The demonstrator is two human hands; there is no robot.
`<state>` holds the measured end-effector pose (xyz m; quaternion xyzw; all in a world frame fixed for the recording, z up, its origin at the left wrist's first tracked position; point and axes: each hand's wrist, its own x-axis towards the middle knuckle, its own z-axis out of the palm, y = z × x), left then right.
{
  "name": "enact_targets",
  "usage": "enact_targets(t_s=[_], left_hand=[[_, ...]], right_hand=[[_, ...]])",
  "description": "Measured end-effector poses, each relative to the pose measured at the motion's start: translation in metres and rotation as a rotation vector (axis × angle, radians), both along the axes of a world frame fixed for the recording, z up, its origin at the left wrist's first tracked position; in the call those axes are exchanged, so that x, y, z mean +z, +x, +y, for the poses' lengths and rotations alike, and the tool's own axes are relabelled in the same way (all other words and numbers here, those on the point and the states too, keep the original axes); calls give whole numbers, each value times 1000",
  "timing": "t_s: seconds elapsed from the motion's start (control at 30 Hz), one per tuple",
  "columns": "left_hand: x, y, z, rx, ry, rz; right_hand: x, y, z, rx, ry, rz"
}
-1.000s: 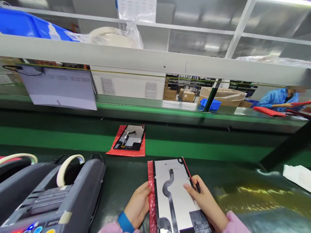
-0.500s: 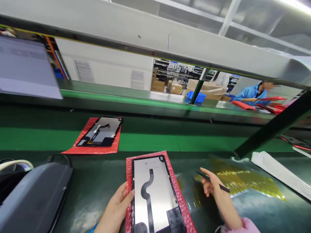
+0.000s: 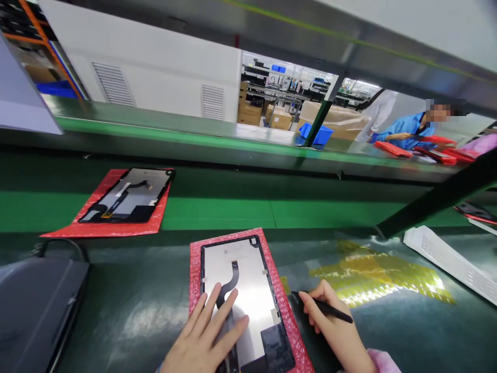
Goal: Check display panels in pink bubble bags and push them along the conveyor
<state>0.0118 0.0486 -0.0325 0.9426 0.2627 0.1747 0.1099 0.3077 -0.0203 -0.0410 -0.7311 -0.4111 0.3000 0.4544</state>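
Observation:
My left hand (image 3: pixel 209 331) lies on a tablet screen panel (image 3: pixel 248 290), fingers spread across its silver back and over the dark ribbon cable (image 3: pixel 234 277). Beneath the panel is a sheet of red bubble wrap (image 3: pixel 282 298), whose edges show around it. Just right of the wrap, my right hand (image 3: pixel 330 316) grips slim black tweezers (image 3: pixel 332 311) between thumb and fingers. Their tip points left, close to a small piece of yellow film (image 3: pixel 285 285).
A second screen panel (image 3: pixel 132 194) rests on red wrap at the back left. Clear yellow film strips (image 3: pixel 380 277) and a white perforated strip (image 3: pixel 446 264) lie to the right. A dark grey device (image 3: pixel 39 311) stands left. Beyond a slanted post (image 3: pixel 438 191), a person in blue (image 3: pixel 404 129) handles red packets.
My left hand has moved from gripping the panel's left edge to lying flat on it. My right hand has come left and down toward the wrap, still with the tweezers. The view has tilted down.

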Motion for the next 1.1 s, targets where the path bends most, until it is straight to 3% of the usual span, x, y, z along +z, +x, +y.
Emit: enact_targets(t_s=[0.17, 0.43, 0.7, 0.9, 1.1], left_hand=[[-4, -3, 5, -53, 44, 67], [-5, -13, 2, -36, 147, 106], [-4, -13, -1, 7, -12, 51], [-6, 0, -14, 77, -151, -32], [1, -5, -16, 96, -348, -228]], right_hand=[[7, 0, 1, 45, -54, -48], [11, -2, 4, 45, -81, -51], [15, 0, 3, -15, 170, 59], [15, -15, -16, -14, 421, 69], [19, -30, -28, 114, 402, -17]])
